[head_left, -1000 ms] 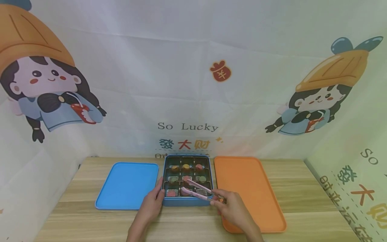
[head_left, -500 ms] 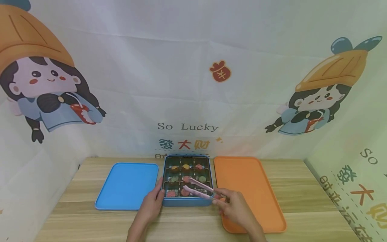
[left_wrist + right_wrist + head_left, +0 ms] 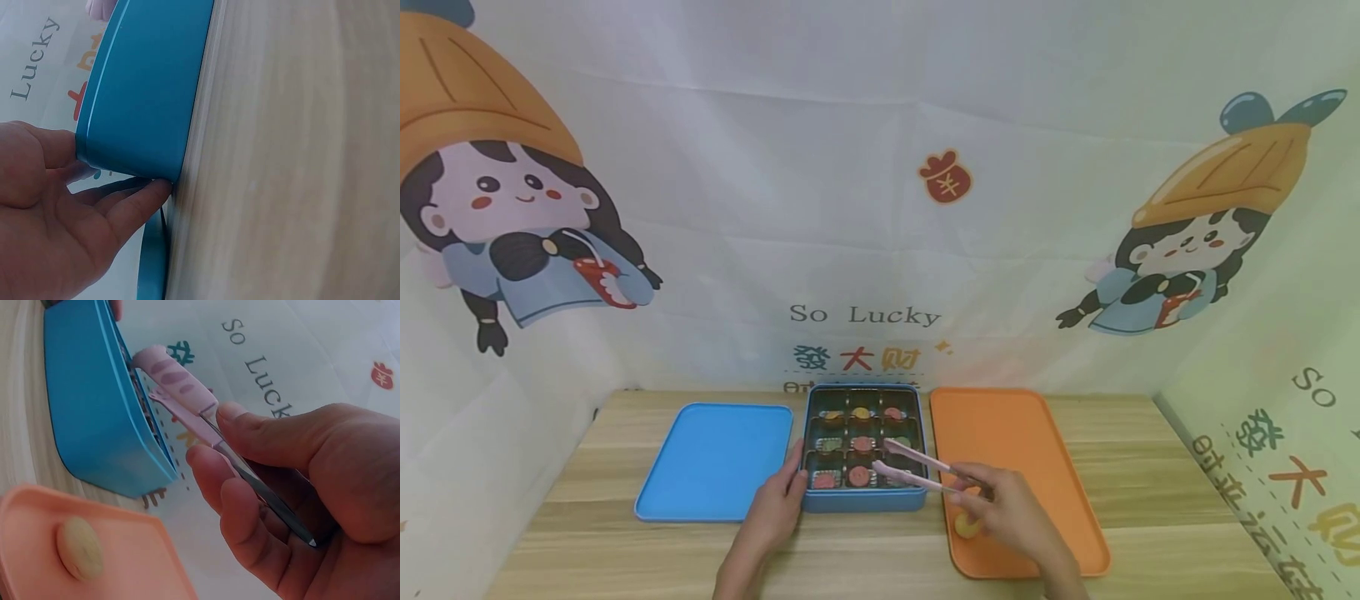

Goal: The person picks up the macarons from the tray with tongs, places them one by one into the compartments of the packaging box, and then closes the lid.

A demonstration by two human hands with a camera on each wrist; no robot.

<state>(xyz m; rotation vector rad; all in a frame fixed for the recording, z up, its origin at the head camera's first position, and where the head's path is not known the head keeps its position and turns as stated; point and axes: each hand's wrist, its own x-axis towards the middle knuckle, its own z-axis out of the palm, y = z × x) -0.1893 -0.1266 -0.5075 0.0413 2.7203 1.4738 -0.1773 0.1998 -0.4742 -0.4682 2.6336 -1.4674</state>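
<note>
A blue tin box (image 3: 864,500) with a black divider of several compartments holds small round red, yellow and green cookie-like pieces. My left hand (image 3: 780,500) rests against the box's left side, its thumb by the rim and its fingers fairly straight along the wall, as the left wrist view shows. My right hand (image 3: 1007,508) holds food tongs (image 3: 187,394) with pale pink paw-like ends and metal arms. Their ends stand apart over the box's right compartments, with nothing visible between them. A red round piece (image 3: 860,476) lies in the front middle compartment.
Right of the box lies an orange tray (image 3: 1037,467) with one yellowish round piece (image 3: 967,524) near its front left, below my right hand. A blue lid-like tray (image 3: 718,462) lies to the left. A printed cloth (image 3: 880,208) hangs behind the wooden table (image 3: 647,554).
My right hand and the tongs have moved right, away from the front middle compartment. The yellowish piece on the orange tray has come into view. My left hand has stayed in place.
</note>
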